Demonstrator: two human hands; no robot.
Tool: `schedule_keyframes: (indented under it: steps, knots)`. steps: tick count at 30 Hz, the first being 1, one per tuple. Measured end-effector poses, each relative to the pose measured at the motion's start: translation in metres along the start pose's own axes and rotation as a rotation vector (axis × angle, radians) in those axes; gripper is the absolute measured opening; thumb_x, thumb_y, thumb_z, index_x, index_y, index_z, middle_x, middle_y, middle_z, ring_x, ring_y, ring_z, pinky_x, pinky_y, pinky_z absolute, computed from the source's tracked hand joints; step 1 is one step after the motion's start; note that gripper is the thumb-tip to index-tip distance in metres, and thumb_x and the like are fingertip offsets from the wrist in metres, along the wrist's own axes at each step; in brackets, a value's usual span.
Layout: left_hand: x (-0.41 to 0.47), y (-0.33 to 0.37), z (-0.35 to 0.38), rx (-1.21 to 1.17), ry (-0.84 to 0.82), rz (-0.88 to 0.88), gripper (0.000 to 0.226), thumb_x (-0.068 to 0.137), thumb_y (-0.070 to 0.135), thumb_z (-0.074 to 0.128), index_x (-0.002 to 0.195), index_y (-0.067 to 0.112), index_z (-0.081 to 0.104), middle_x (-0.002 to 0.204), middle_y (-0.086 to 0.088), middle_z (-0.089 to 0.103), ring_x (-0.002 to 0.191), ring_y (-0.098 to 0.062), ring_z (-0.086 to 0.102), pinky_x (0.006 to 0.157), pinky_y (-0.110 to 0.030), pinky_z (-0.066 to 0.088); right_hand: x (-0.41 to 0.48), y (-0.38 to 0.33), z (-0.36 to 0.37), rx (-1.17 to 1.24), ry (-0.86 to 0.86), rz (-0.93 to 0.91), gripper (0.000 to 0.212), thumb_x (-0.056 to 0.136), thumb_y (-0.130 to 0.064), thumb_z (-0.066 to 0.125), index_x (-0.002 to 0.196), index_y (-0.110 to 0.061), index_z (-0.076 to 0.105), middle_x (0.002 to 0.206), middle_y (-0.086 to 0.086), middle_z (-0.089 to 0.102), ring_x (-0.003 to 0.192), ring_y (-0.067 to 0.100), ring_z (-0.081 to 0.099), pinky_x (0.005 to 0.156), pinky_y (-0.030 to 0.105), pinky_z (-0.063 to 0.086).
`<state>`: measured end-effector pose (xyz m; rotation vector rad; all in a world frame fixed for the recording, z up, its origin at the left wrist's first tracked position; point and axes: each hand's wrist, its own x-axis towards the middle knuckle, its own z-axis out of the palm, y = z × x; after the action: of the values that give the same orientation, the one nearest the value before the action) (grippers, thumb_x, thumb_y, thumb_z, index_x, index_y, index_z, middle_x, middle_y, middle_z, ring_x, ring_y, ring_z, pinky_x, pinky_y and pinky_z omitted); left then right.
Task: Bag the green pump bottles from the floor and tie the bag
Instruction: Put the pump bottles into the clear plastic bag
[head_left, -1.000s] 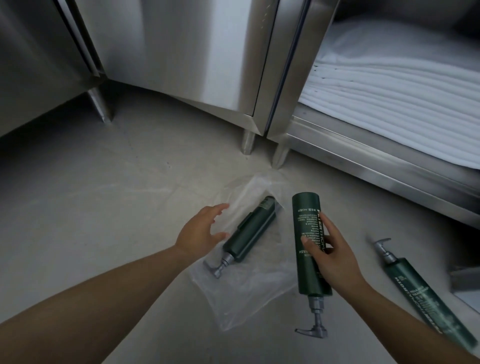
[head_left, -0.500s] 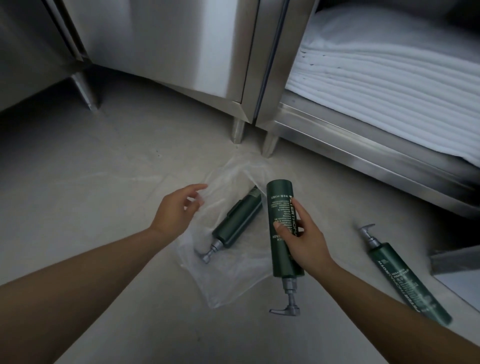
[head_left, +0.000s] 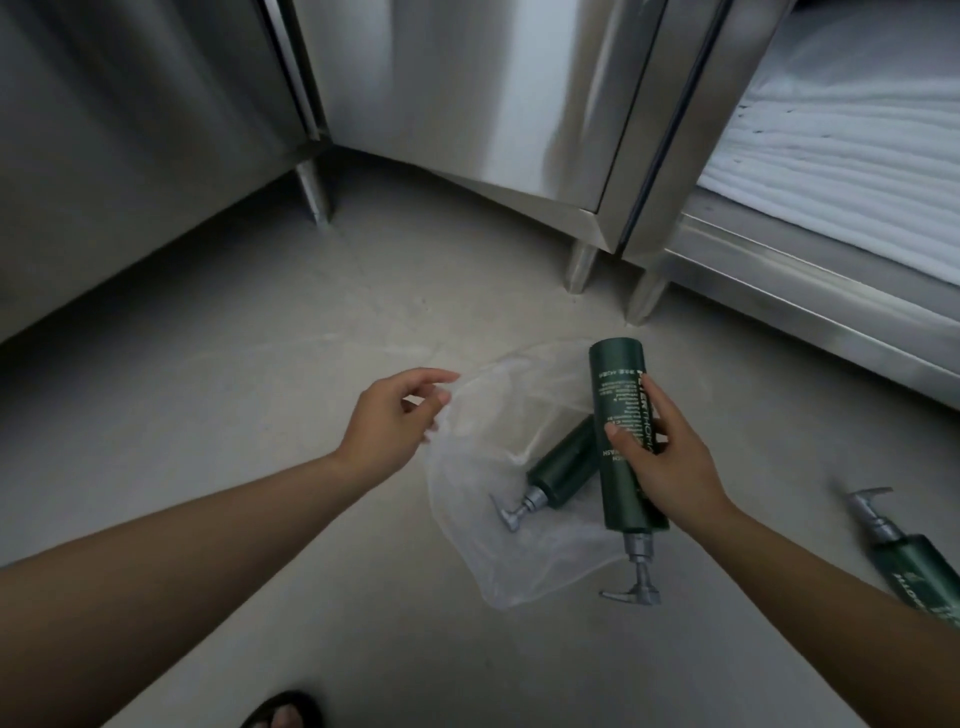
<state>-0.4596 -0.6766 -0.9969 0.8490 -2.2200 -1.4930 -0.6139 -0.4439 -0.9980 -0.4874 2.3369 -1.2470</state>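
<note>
Sandalled foot (head_left: 283, 712) at the near edge. Third bottle (head_left: 909, 564) lies loose on the floor (head_left: 234, 374), well right. Right hand (head_left: 670, 462) is clamped round the held bottle (head_left: 618, 395) — long axis near-to-far, pump toward the person, base away. Clear bag (head_left: 483, 545) lies just left, with the bagged bottle (head_left: 561, 470) inside. Left hand (head_left: 395, 421) sits nearer the bag's rim, fingers loosely curled — whether it pinches the film, cannot tell. Steel cabinets (head_left: 467, 104) stand behind.

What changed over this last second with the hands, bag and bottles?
The left hand moved from the dark green pump bottle lying in the clear plastic bag to the bag's left rim and now pinches it, lifting it. The right hand kept gripping a second green pump bottle, pump down. The third bottle stayed on the floor.
</note>
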Motion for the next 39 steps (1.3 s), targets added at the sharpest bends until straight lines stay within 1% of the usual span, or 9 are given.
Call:
schedule_keyframes:
  steps: [3,6,10,19,25,28,33,36,39]
  knots:
    - [0.02,-0.007,0.003,0.069,0.009,0.008,0.021,0.09,0.017,0.057,0.096,0.034,0.066,0.079,0.007,0.063,0.055,-0.011,0.059,0.058,-0.027,0.052,-0.012,-0.002,0.006,-0.02,-0.052,0.028,0.069,0.084,-0.034,0.064,0.139,-0.046,0.025,0.12,-0.007,0.05,0.096,0.008,0.053,0.073,0.015,0.041]
    - [0.047,-0.01,0.014,0.104,0.002,0.018,0.02,0.091,0.019,0.054,0.103,0.031,0.066,0.086,0.002,0.064,0.063,-0.017,0.061,0.061,-0.027,0.046,-0.026,0.002,0.01,-0.067,-0.134,0.064,0.069,0.083,-0.035,0.065,0.139,-0.047,0.026,0.116,-0.011,0.049,0.086,-0.007,0.051,0.064,0.005,0.037]
    - [0.069,-0.016,0.024,0.084,0.0,-0.011,0.02,0.091,0.021,0.053,0.103,0.031,0.065,0.092,0.002,0.065,0.068,-0.017,0.063,0.061,-0.025,0.045,-0.033,0.002,0.018,-0.099,-0.173,0.112,0.07,0.083,-0.037,0.064,0.14,-0.046,0.024,0.119,-0.013,0.046,0.097,0.005,0.053,0.066,0.005,0.038]
    - [0.071,-0.029,0.011,-0.021,0.021,-0.038,0.022,0.091,0.017,0.055,0.1,0.035,0.065,0.087,0.007,0.064,0.063,-0.013,0.063,0.063,-0.031,0.053,0.03,-0.03,0.078,0.112,0.012,0.156,0.072,0.082,-0.038,0.065,0.142,-0.038,0.025,0.134,0.002,0.052,0.112,0.019,0.055,0.096,0.036,0.046]
    - [0.065,-0.028,0.001,0.001,-0.066,-0.051,0.022,0.09,0.02,0.057,0.103,0.036,0.065,0.09,0.011,0.063,0.07,-0.026,0.064,0.064,-0.036,0.052,0.04,-0.037,0.086,-0.114,-0.009,0.021,0.075,0.08,-0.045,0.065,0.142,-0.037,0.025,0.14,0.001,0.043,0.123,0.022,0.047,0.104,0.042,0.041]
    - [0.061,-0.026,0.004,0.092,-0.124,-0.039,0.027,0.09,0.026,0.058,0.115,0.033,0.059,0.11,0.006,0.061,0.089,-0.018,0.064,0.074,-0.021,0.046,0.025,-0.038,0.073,-0.13,-0.032,-0.078,0.07,0.08,-0.038,0.067,0.14,-0.035,0.032,0.135,-0.002,0.046,0.118,0.017,0.048,0.102,0.036,0.043]
    - [0.059,0.0,0.025,0.295,-0.16,0.169,0.045,0.09,0.032,0.056,0.133,0.021,0.048,0.138,-0.005,0.048,0.129,-0.019,0.042,0.104,-0.026,0.03,0.001,-0.03,0.035,-0.084,0.055,-0.077,0.067,0.08,-0.036,0.068,0.139,-0.033,0.035,0.139,-0.004,0.043,0.119,0.009,0.044,0.099,0.034,0.045]
    - [0.056,0.016,0.051,0.388,-0.225,0.292,0.049,0.09,0.038,0.053,0.136,0.022,0.045,0.145,-0.008,0.041,0.135,-0.023,0.034,0.11,-0.032,0.024,-0.025,-0.013,0.006,-0.12,0.146,-0.026,0.067,0.081,-0.04,0.064,0.14,-0.032,0.033,0.139,-0.005,0.043,0.12,0.009,0.044,0.097,0.028,0.042]
    - [0.046,0.029,0.086,0.448,-0.376,0.412,0.054,0.088,0.047,0.048,0.136,0.021,0.044,0.147,-0.007,0.039,0.135,-0.024,0.033,0.112,-0.035,0.024,-0.057,0.016,-0.019,-0.243,0.188,0.017,0.067,0.082,-0.046,0.06,0.141,-0.03,0.031,0.143,-0.004,0.04,0.127,0.012,0.041,0.106,0.033,0.038]
